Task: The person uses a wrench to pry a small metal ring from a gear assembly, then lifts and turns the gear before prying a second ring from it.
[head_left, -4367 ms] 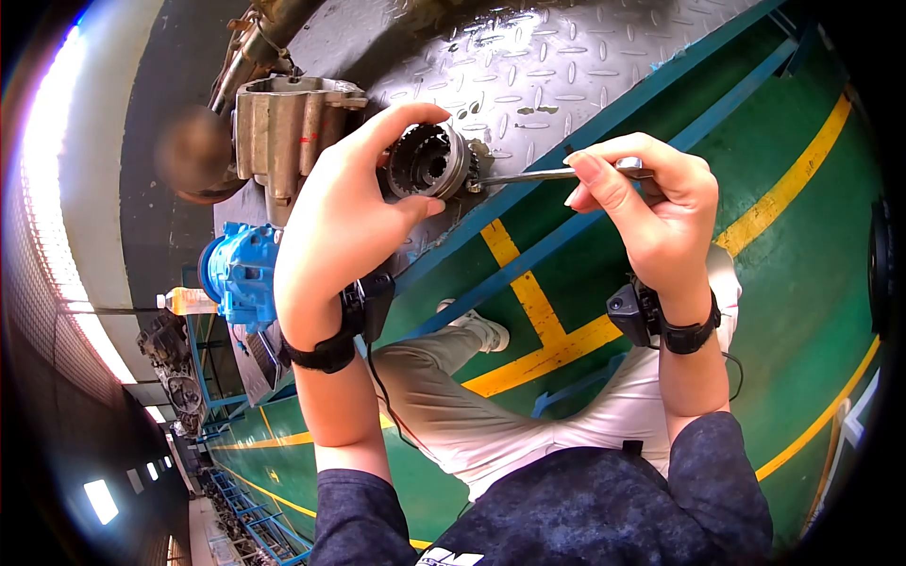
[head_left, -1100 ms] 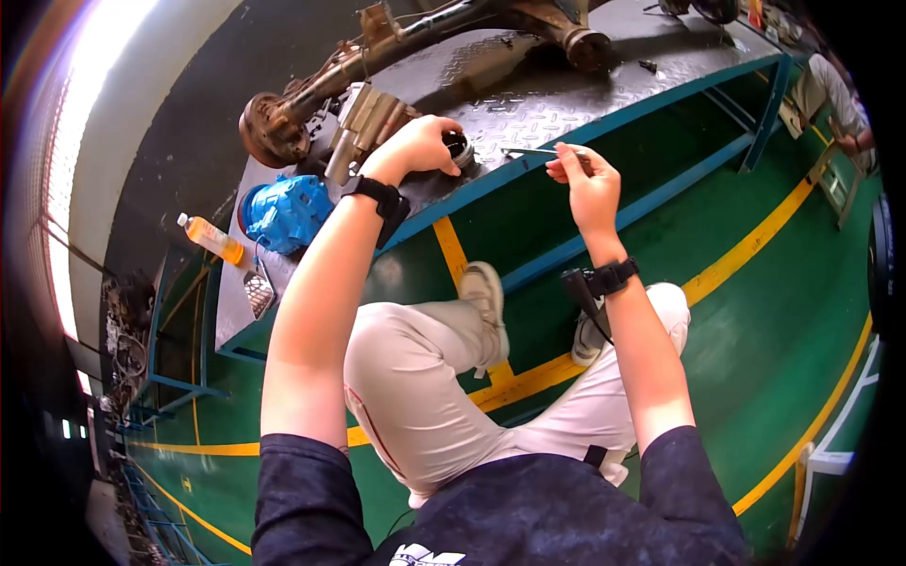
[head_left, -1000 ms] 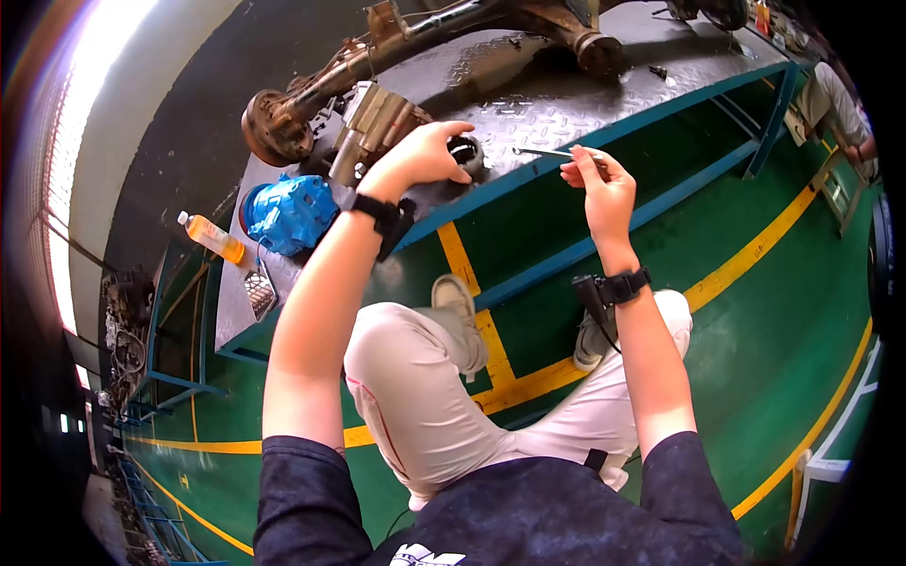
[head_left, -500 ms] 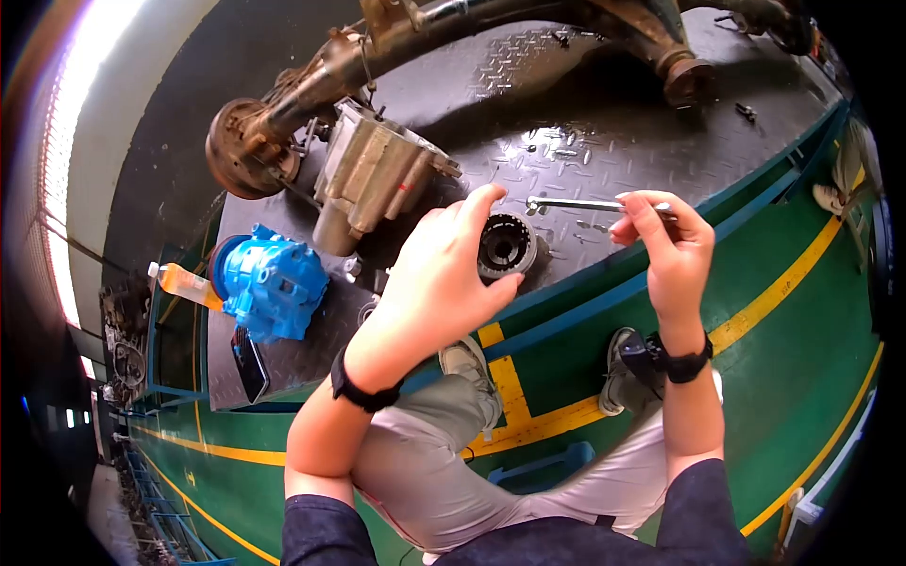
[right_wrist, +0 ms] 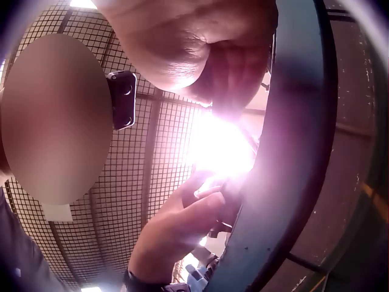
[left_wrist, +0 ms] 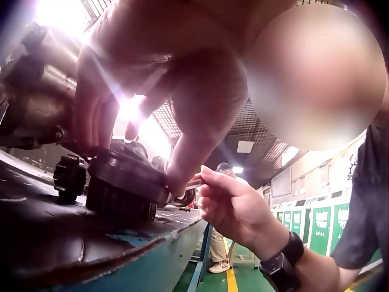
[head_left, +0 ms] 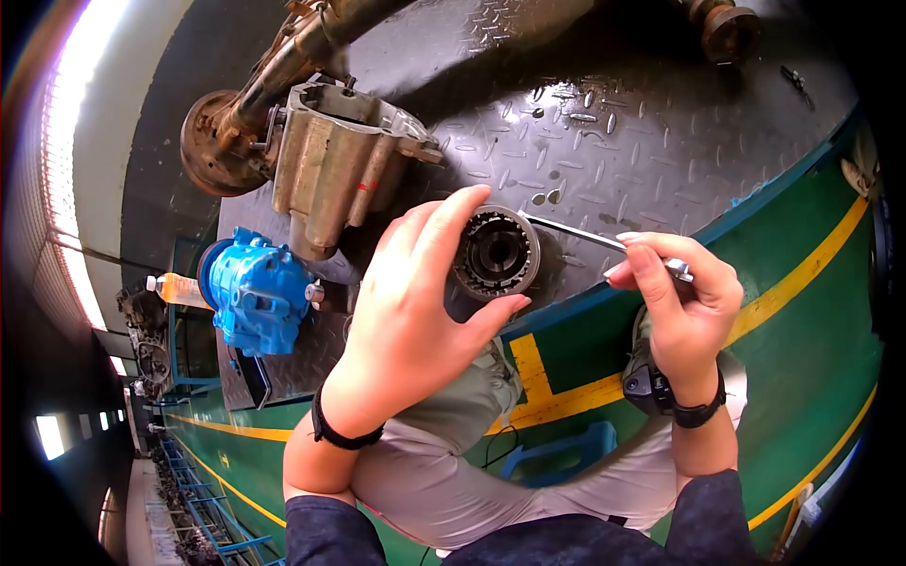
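A dark round gear assembly point(head_left: 497, 251) with inner teeth stands on the metal tabletop. My left hand point(head_left: 415, 292) grips it, thumb on the near side and fingers on the far side; in the left wrist view the fingertips press at its upper ring point(left_wrist: 124, 167). Between thumb and fingers my right hand point(head_left: 694, 302) pinches a thin, shiny metal blade point(head_left: 578, 233) by its wider end. The blade's tip lies right at the rim of the gear assembly. In the right wrist view, strong glare hides the blade.
A cast metal housing point(head_left: 326, 160) and a rusty axle point(head_left: 311, 47) stand behind. To the left are a blue-painted mechanical part point(head_left: 260, 292), a drink bottle point(head_left: 184, 290) and a phone point(head_left: 253, 377). The table's blue edge point(head_left: 595, 307) runs close below the hands.
The blade, held at the assembly's edge 4.4 seconds ago, was apart from it about a second ago. Its tip is now back at the rim. The head view has moved closer.
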A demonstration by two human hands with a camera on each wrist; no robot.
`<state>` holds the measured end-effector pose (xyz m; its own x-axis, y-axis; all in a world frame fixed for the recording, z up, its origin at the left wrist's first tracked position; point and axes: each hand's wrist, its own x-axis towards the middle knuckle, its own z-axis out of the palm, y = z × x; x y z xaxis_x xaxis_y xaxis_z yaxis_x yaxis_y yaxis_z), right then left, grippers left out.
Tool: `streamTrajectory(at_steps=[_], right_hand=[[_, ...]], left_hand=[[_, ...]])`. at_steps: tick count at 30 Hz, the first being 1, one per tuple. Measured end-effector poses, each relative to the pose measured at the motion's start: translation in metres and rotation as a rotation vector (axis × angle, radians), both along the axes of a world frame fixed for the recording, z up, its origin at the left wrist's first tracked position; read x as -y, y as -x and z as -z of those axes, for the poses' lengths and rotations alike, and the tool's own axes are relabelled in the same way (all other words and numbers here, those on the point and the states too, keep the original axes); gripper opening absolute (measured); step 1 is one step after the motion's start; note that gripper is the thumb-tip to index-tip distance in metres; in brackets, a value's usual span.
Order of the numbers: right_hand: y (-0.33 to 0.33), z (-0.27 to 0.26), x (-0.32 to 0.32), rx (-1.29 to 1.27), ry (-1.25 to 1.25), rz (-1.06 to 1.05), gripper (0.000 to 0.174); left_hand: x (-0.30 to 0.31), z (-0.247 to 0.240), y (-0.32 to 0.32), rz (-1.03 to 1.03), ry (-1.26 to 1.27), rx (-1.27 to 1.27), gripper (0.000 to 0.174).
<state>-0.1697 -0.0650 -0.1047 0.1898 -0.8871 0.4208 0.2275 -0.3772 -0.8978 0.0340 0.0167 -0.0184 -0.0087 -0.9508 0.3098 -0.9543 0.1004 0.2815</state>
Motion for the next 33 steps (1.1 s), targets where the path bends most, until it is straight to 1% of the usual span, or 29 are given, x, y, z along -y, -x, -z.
streamTrajectory(at_steps=[1,2,5,8,13,14,16,17,19,20,23,24,28,30,33], right_hand=[[-0.001,0.001,0.000,0.000,0.022,0.001,0.009],[0.000,0.004,0.002,-0.016,0.099,0.007,0.009],[0.000,0.002,0.003,-0.057,0.071,0.007,0.009],[0.000,0.005,0.001,-0.037,0.040,-0.002,0.009],[0.011,0.000,-0.001,-0.045,0.094,0.047,0.006],[0.014,-0.001,-0.001,-0.042,0.114,0.055,0.006],[0.018,-0.003,-0.003,0.019,0.072,0.075,0.006],[0.020,-0.003,-0.004,0.056,0.064,0.073,0.006],[0.020,-0.006,-0.006,0.055,0.126,0.056,0.005],[0.020,-0.006,-0.007,0.055,0.156,0.050,0.005],[0.017,-0.003,-0.005,0.059,0.245,-0.091,0.004],[0.016,-0.002,-0.002,0.014,0.312,-0.114,0.005],[0.013,-0.002,0.000,-0.064,0.442,-0.150,0.006],[0.014,-0.002,0.001,-0.052,0.418,-0.130,0.006],[0.020,-0.003,0.002,-0.033,0.395,-0.097,0.006]], left_hand=[[0.001,0.000,-0.001,0.002,0.004,-0.002,0.085],[0.002,0.000,0.000,-0.006,0.012,0.005,0.084],[0.001,0.002,0.000,-0.035,0.036,0.006,0.080],[0.004,0.006,-0.001,-0.053,0.059,-0.041,0.074],[0.003,0.002,0.006,-0.140,0.035,-0.092,0.063],[0.003,0.003,0.004,-0.124,0.052,-0.067,0.063],[0.003,0.003,0.001,-0.094,0.084,-0.018,0.061],[0.003,0.003,0.000,-0.105,0.094,-0.033,0.061],[0.006,0.003,-0.003,-0.121,0.114,-0.063,0.061],[0.007,0.005,-0.006,-0.096,0.121,-0.091,0.060],[0.011,0.008,-0.006,-0.014,0.143,-0.048,0.059],[0.013,0.009,-0.005,-0.014,0.141,-0.090,0.058],[0.015,0.009,-0.004,-0.043,0.052,-0.196,0.058],[0.013,0.005,-0.004,-0.053,0.016,-0.232,0.058],[0.007,0.002,-0.006,-0.046,-0.003,-0.193,0.057]])
